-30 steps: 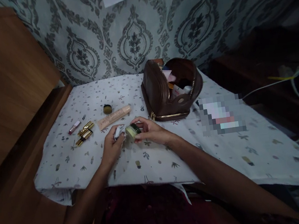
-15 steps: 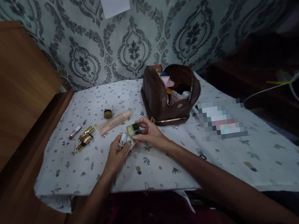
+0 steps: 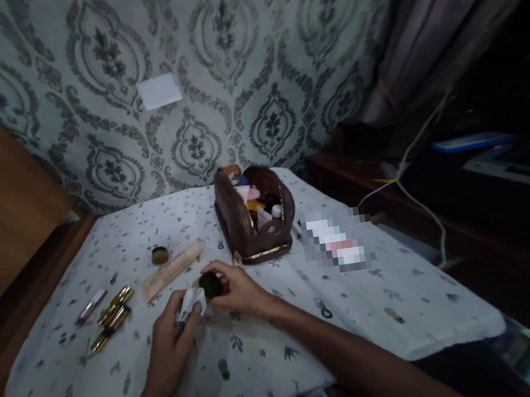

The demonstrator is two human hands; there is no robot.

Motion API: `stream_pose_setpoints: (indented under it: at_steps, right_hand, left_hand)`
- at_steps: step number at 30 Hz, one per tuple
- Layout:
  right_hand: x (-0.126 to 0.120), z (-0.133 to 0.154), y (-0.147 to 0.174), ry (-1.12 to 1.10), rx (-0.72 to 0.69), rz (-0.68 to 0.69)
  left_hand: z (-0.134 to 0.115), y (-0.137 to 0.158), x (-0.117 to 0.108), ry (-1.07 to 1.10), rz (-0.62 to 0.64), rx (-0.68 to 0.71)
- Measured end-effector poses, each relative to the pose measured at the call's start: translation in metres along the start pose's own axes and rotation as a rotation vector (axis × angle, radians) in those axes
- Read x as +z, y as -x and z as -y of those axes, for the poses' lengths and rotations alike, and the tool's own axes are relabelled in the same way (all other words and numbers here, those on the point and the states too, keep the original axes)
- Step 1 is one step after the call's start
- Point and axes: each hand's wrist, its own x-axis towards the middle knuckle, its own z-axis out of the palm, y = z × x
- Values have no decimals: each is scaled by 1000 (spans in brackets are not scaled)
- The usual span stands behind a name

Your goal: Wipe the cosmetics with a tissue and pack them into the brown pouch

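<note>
My left hand (image 3: pixel 172 326) is closed on a crumpled white cloth (image 3: pixel 192 304) with dark marks. Close beside it, my right hand (image 3: pixel 239 289) grips a small jar with a dark green lid (image 3: pixel 209 285) between thumb and fingers. Cloth and jar are side by side; whether they touch is hard to tell. Beyond the hands lie a peach squeeze tube (image 3: pixel 171 272) and a small round dark-and-olive pot (image 3: pixel 159 255). To the left are a pinkish lipstick tube (image 3: pixel 91 306) and two gold tubes, a nearer one (image 3: pixel 110 328) and a farther one (image 3: pixel 122 299).
An open brown cosmetic bag (image 3: pixel 245 234), filled with several items, stands behind my right hand. To its right is a pixelated white-and-red object (image 3: pixel 337 241). A patterned white cloth (image 3: pixel 277 354) covers the table. A white cable (image 3: pixel 428 215) hangs at the right.
The camera view has swung right and up, so the table things appear lower and farther left. The jar has turned, its dark lid now facing me. Both hands keep their holds.
</note>
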Motion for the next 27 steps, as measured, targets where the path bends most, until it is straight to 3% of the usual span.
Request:
stream_pose_setpoints:
  at_steps: [5,9,11,14,17,22,27]
  right_hand:
    - [-19,23,7,99,-23,131]
    - [-55,60,20,46,-18,165]
    - [-80,83,25,-49,1,133]
    - [-118,116,22,-155,-82,-77]
    - [-146,137,4,-111,-192,-231]
    - [-160,132,-26,82,-151,-187]
    - [-165,113,-33,438,-150,-92]
  left_hand:
    - [-15,-20,3,25,-49,-46]
    - [-33,-46,11,31,-53,23]
    - [-43,-61,18,-63,17,140]
    - [-59,-87,32,-280,161,442]
    - [-78,-111,48,-556,288,714]
    - [-100,-130,61,-955,422,800]
    - [-93,-129,57,-1033,427,830]
